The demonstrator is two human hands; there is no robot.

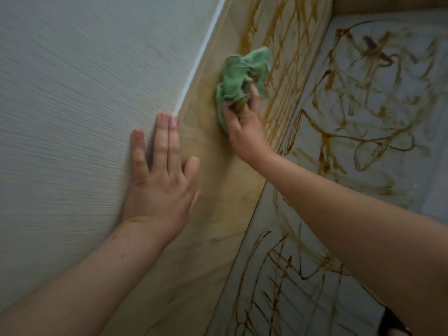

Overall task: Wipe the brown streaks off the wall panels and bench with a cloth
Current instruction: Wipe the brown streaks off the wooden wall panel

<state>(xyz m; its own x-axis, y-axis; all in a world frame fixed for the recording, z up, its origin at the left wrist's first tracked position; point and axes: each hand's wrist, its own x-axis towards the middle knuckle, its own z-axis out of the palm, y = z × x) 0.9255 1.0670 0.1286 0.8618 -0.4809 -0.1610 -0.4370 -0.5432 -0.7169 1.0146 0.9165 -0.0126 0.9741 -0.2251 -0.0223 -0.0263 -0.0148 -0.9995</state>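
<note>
My right hand [244, 124] grips a crumpled green cloth [242, 76] and holds it against the beige wall panel [218, 190]. The cloth carries a brown stain near my fingers. Brown streaks [278, 44] cover the panel above and right of the cloth; the panel below the cloth shows only faint smears. My left hand [160, 180] lies flat with straight fingers on the pale textured wall [72, 105], its thumb over the beige panel. The grey bench surface [363, 112] at right is crossed with many brown streaks [339, 137].
A white trim strip [201, 57] divides the textured wall from the beige panel. A beige back panel [388, 3] closes the corner at top right. A dark object [392, 323] peeks in at the bottom right edge.
</note>
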